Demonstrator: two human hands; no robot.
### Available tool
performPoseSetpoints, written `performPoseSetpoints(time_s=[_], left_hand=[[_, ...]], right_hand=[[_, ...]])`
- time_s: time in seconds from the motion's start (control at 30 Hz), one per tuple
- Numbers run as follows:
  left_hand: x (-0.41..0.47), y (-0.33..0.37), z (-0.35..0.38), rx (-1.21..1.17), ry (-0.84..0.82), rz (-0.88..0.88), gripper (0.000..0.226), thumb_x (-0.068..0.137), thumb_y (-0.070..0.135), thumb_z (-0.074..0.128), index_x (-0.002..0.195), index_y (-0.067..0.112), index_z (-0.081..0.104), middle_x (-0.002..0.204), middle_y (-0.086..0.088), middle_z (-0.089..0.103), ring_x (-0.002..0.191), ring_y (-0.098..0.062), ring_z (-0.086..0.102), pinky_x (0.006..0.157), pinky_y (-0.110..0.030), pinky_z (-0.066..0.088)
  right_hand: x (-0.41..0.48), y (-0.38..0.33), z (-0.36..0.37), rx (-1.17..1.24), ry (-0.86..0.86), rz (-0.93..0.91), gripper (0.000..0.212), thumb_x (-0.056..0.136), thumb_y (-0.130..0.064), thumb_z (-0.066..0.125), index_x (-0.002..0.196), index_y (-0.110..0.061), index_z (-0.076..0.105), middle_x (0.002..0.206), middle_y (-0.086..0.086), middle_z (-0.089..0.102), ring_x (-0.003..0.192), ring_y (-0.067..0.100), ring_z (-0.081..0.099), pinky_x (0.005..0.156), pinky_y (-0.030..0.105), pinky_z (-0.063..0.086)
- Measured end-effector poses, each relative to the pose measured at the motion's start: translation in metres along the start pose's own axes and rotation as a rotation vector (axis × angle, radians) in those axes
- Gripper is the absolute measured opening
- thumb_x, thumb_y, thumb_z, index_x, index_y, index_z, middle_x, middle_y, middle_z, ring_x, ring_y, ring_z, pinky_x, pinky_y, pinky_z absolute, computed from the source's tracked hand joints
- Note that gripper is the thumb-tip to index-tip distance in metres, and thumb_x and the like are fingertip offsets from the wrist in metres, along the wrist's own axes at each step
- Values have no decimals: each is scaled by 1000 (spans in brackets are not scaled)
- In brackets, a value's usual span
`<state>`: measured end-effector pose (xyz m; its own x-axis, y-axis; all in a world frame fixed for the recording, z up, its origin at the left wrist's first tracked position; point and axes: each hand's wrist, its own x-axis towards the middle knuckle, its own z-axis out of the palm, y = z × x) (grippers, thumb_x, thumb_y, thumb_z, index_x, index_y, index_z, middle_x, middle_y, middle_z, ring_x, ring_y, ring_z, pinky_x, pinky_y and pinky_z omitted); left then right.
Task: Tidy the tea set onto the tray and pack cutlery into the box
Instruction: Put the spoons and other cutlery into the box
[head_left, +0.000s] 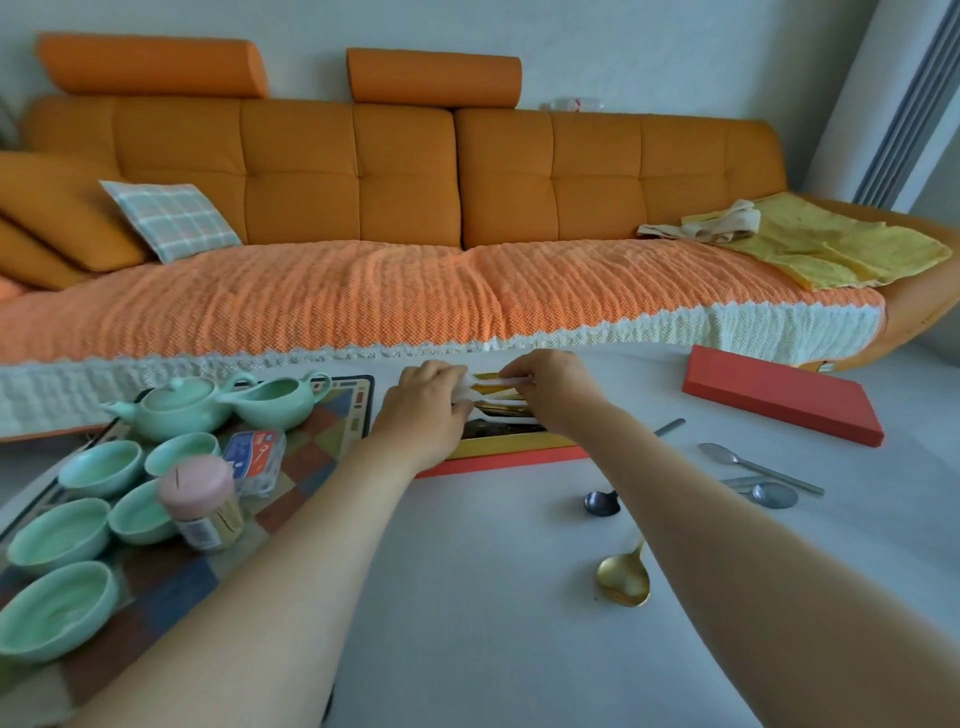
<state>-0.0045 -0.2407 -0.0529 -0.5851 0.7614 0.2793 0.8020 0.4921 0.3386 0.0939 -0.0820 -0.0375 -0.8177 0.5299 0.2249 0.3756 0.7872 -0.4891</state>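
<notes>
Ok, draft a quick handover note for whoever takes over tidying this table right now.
Hands: left grip and right grip both pinch white-handled cutlery over the open red gold-lined box.
Done: mint-green ceramic teapot, matching pitcher and five cups sit on the patterned tray.
Left: gold metal spoon, dark spoon, silver knife and silver spoon lie on the white table right of the box; pack them, then fit the flat red lid.

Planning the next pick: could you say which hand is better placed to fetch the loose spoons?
Probably the right hand: the gold spoon, dark spoon and silver cutlery lie on its side of the box; the left hand is nearer the tray.
</notes>
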Motion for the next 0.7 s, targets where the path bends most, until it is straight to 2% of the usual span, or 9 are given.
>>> performPoseSetpoints(time_s=[0.07, 0.2, 0.27, 0.37, 0.53, 0.63, 0.7], left_hand=[[0, -3, 3, 37, -40, 0, 50, 101, 41, 40, 148, 22, 39, 151, 1, 38, 138, -24, 30, 111, -42, 27], [2, -2, 1, 105, -41, -40, 54, 100, 50, 36, 145, 21, 43, 148, -1, 38, 135, -23, 31, 109, -40, 28], [2, 1, 0, 142, -49, -37, 56, 99, 53, 35, 143, 20, 44, 142, -2, 38, 130, -23, 32, 106, -39, 30], [2, 4, -2, 178, -112, -55, 59, 98, 56, 31, 142, 19, 43, 139, -2, 37, 129, -23, 31, 104, -38, 30], [1, 9, -5, 262, -148, -65, 60, 98, 58, 30, 143, 21, 37, 147, -4, 30, 135, -26, 25, 106, -42, 27], [2, 20, -8, 240, -114, -2, 58, 98, 55, 35, 145, 21, 36, 148, -4, 31, 135, -25, 25, 108, -42, 26], [2, 33, -8, 221, -61, 69, 53, 98, 52, 39, 143, 21, 41, 140, -3, 37, 130, -24, 30, 106, -40, 28]], right_hand=[[4, -2, 4, -32, -5, 39, 33, 96, -4, 49, 110, -22, 73, 107, 4, 67, 77, 19, 62, 64, 29, 52], [5, 0, 8, -64, 114, 32, 36, 94, -2, 49, 112, -22, 73, 113, 3, 64, 93, 23, 62, 78, 32, 54], [3, 1, 6, -61, 51, 22, 35, 95, -7, 47, 110, -23, 73, 111, 2, 66, 80, 17, 62, 68, 28, 52], [-2, 0, 2, -53, -124, -5, 34, 97, -14, 44, 115, -25, 71, 118, 0, 65, 62, 5, 52, 53, 17, 40], [-13, 4, -6, 34, -138, -6, 44, 96, -7, 41, 124, -30, 65, 123, 0, 62, 46, 9, 49, 43, 18, 39], [-21, 8, -21, 57, -55, -52, 45, 95, 0, 39, 121, -24, 67, 125, -2, 59, 58, 2, 48, 50, 13, 39], [-25, 16, -32, 47, 31, -77, 42, 92, 1, 40, 108, -23, 71, 119, -2, 62, 77, 8, 55, 64, 21, 46]])
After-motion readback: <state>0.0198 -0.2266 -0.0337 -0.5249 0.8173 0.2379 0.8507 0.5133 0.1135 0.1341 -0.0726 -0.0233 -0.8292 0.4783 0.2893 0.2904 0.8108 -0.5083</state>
